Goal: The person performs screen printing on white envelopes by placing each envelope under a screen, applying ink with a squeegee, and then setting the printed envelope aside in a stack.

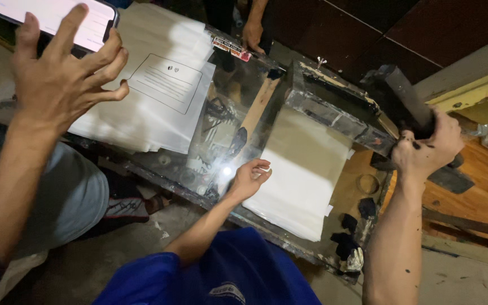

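Currently the right hand is clamping shut around a dark ink-caked block, fingers wrapped tight, and holding it up just off the far right corner of the screen frame. The frame is sitting tilted up off the bench, with its near edge clear of the white sheet lying under it. The left hand is gripping nothing: fingers loosely curled and apart, resting on the glossy tabletop just beside that sheet's left edge. I can't tell whether it's actually touching the paper. The sheet is reading blank from here, so I'm judging this one as not printed yet. The pile of white sheets on the left is showing a boxed outline print on its top sheet, so some of the output is looking done; the count isn't readable. Black-stained rags are lying at the near right edge of the bench, near the right forearm. Two other hands are in frame and aren't the wearer's: a co-worker's hand at upper left is spreading its fingers around a lit phone, and another person's hand is resting at the far edge of the table, well apart from the frame.
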